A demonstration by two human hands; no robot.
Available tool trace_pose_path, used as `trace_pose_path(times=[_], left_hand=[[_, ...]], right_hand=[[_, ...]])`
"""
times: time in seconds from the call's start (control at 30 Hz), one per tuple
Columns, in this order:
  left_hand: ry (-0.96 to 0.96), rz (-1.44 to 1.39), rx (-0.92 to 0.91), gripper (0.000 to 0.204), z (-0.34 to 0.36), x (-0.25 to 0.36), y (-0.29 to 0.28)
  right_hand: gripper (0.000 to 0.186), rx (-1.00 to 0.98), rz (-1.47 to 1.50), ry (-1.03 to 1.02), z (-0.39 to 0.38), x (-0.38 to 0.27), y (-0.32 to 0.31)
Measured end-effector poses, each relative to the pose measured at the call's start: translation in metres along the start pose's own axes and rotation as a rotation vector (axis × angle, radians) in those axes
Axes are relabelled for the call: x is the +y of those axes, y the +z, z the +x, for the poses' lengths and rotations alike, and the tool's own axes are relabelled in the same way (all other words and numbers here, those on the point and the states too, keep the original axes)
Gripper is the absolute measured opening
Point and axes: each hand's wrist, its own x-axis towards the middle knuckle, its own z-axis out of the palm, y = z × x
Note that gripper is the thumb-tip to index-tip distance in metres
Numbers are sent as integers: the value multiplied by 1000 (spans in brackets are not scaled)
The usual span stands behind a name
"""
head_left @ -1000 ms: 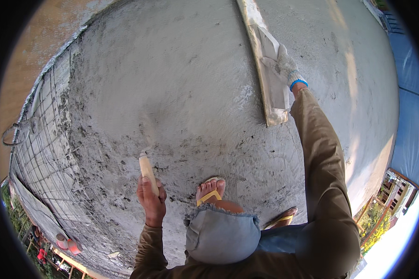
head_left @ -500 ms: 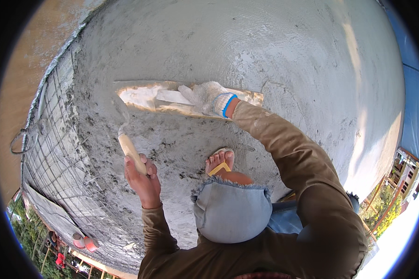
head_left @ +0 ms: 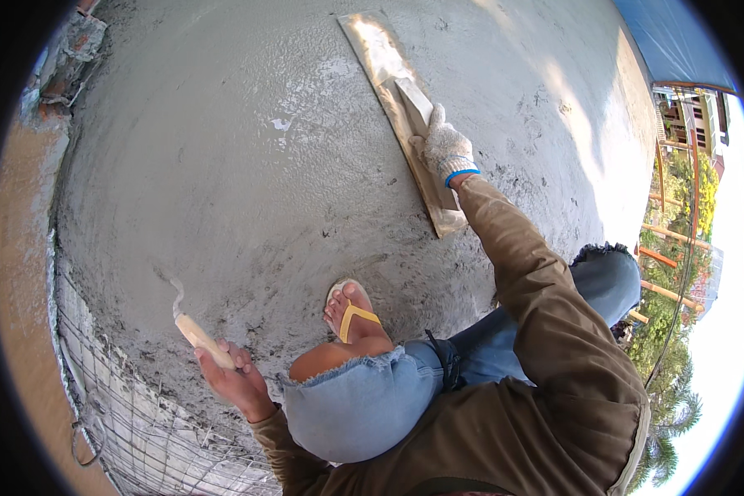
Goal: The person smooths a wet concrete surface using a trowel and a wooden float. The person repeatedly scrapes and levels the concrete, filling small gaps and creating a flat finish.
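Note:
My right hand (head_left: 446, 147), in a white knit glove with a blue cuff, is closed round the handle of a long wooden float (head_left: 388, 99). The float lies on the wet grey concrete (head_left: 223, 124), slanting from upper left to lower right. Bare, my left hand (head_left: 236, 376) grips the pale wooden handle of a trowel (head_left: 202, 339) at the lower left. The trowel's bent metal neck shows, while its blade is hard to make out against the concrete.
My sandalled foot (head_left: 352, 310) rests on rougher concrete near the middle. Steel mesh (head_left: 149, 430) lies at the lower left, beside a brown wall (head_left: 25, 215). A blue tarp (head_left: 678, 37) hangs at the upper right, above timber poles (head_left: 670, 291) and greenery.
My right hand has moved the float right and turned it from nearly level to a steep slant. The view has swung rightward. The trowel stays in my left hand.

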Motion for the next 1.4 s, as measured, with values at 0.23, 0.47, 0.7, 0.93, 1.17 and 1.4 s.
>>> trace_pose_path(times=[0.23,0.47,0.7,0.93,1.17,1.4], left_hand=[[62,18,-101,41,21,22,57],[64,102,-124,41,41,15,52],[131,112,-386,42,81,48,149],[268,120,-746,51,16,106,235],[435,320,-732,50,-54,115,238],[310,540,-687,47,-123,90,268]], right_hand=[[86,117,74,523,-16,160,30],[90,272,413,516,-39,270,76],[78,-35,410,113,-27,11,8],[67,-197,312,-275,-46,-89,34],[68,-15,229,-255,-69,35,50],[54,-34,118,240,-114,349,36]])
